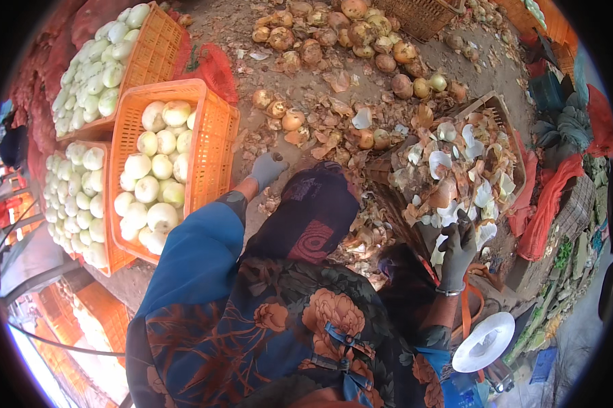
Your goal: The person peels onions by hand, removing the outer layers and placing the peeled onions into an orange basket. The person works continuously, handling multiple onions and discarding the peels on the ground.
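My left hand (269, 169), in a grey glove, is low over the dirt floor beside an orange plastic crate (212, 148) of peeled onions (162, 166); nothing shows in it, and how far its fingers are bent is unclear. My right hand (458, 247), in a dark grey glove, is at the near edge of a crate (515, 168) heaped with onion skins (441, 176). Its fingers are curled, and a thin pointed thing shows by the fingertips, too small to name. Unpeeled onions (361, 33) lie in a loose pile on the floor ahead, and a few onions (292, 119) lie nearer.
More orange crates of peeled onions (95, 76) stand at the left. A brown crate (423, 18) is at the top. Red mesh bags (551, 209) lie at the right, and a white round lid-like thing (484, 341) is at the lower right. Loose skins cover much of the floor.
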The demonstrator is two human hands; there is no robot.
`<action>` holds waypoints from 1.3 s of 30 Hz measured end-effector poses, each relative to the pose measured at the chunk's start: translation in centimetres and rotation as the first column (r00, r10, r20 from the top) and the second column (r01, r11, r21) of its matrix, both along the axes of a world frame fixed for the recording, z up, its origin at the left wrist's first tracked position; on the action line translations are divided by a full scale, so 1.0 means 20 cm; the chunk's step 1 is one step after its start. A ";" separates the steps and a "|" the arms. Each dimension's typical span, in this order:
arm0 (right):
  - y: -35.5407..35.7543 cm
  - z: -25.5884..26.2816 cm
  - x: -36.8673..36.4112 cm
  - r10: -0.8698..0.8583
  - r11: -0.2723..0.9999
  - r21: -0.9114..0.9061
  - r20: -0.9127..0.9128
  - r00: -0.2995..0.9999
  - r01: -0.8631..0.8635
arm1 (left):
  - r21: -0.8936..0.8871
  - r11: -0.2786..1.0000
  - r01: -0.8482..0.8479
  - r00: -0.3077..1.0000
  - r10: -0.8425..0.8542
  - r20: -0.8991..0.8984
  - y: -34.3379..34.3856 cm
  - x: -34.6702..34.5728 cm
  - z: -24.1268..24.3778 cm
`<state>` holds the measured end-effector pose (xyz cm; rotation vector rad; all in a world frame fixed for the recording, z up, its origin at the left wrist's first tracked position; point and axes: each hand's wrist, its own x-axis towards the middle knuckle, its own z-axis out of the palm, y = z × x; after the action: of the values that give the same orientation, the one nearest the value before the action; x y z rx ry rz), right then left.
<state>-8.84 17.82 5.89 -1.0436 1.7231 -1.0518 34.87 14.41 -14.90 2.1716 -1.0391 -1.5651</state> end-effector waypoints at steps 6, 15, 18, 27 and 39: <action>-0.17 -0.08 0.01 -0.130 0.991 -0.019 -0.021 0.991 0.130 | -0.314 0.922 0.227 0.903 -0.079 0.423 -0.39 -0.05 -0.32; -0.23 -0.19 -0.02 -0.167 0.986 0.010 -0.119 0.979 0.169 | 0.129 0.762 0.634 0.424 -0.482 0.767 -0.79 -0.16 -0.46; -0.26 -0.15 0.00 -0.179 0.979 0.078 -0.103 0.978 0.188 | 0.179 0.711 0.680 0.387 -0.555 0.736 -0.81 -0.15 -0.61; -0.22 -0.11 0.02 -0.191 0.975 0.111 -0.039 0.981 0.194 | -0.084 0.944 0.319 0.903 -0.275 0.331 -0.81 -0.07 -0.58; -0.24 -0.02 0.35 0.211 0.968 0.107 0.136 0.968 -0.226 | -0.151 0.970 -0.190 0.572 -0.016 -0.820 -0.65 -0.42 0.67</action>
<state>-1.91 12.96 5.46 -1.0419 1.5136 -0.8426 26.52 1.41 -1.46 1.0484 -0.7021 -1.9614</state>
